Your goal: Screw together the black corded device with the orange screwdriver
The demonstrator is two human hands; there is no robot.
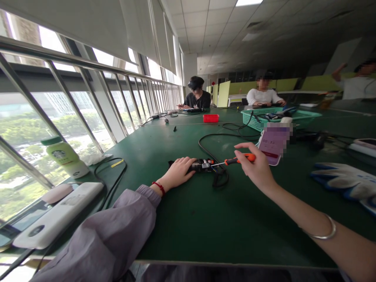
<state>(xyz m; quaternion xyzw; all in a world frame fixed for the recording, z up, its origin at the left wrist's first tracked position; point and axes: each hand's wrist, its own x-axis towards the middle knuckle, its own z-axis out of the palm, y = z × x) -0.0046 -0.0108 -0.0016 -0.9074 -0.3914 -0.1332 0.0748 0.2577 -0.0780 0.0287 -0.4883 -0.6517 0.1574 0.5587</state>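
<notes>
My left hand [182,167] is closed over the rear of a black device [198,166], pressing it to the table. The device's front end has metal parts and thin coloured wires; its exact kind is not clear. My right hand [255,168] holds an orange-and-black screwdriver [232,161] by its handle, with thumb and fingers around the end. The screwdriver lies nearly level, its shaft pointing left and its tip at the metal parts of the device. A black cable [202,143] curves over the table from beside the device.
A phone showing a timer [272,147] leans behind my right hand, near a green basket [252,120] of items. White-and-blue gloves [346,178] lie right. A red box [210,118] stands further back. At left are a bottle [66,158] and white power bank [60,215]. Other people sit beyond.
</notes>
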